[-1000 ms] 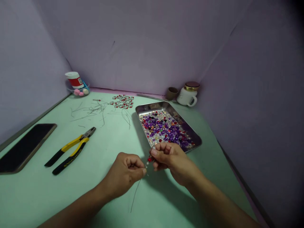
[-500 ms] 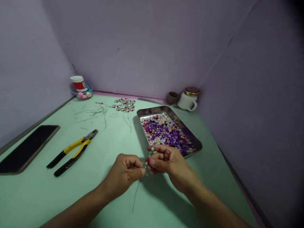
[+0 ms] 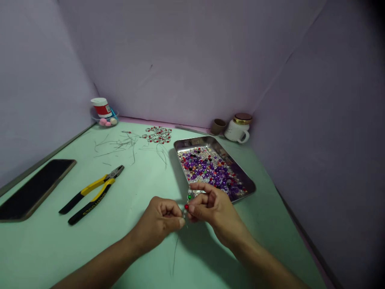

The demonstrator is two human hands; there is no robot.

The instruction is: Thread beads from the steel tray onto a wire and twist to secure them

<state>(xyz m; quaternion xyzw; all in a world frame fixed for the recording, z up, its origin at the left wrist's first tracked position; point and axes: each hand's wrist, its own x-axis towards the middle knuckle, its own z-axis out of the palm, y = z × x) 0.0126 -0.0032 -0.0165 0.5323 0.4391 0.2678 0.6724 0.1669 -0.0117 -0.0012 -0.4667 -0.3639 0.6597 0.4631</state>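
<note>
Between my two hands is a short string of beads (image 3: 187, 206), with red, green and whitish beads showing. My left hand (image 3: 162, 218) pinches its lower end between thumb and forefinger. The thumb and fingers of my right hand (image 3: 212, 206) are closed on the string by the red bead, the forefinger reaching along to its upper end. Below my left fingertips hangs a thin wire (image 3: 175, 255). Just beyond my right hand, a metal tray (image 3: 240, 168) holds many loose beads, mostly purple with some red, black and clear ones.
Yellow-and-black pliers (image 3: 93, 192) lie on the left, beside a dark phone (image 3: 36, 188). Farther back are scattered wire pieces (image 3: 123, 143) and a red-beaded chain (image 3: 158, 135). A bowl (image 3: 116, 120) with a white-and-red tub (image 3: 102, 107), a brown cup (image 3: 218, 126) and a lidded mug (image 3: 237, 130) stand behind.
The string of beads has shifted slightly left and down between my fingers. The hanging wire has swung a little to the right. Both hands keep their grip.
</note>
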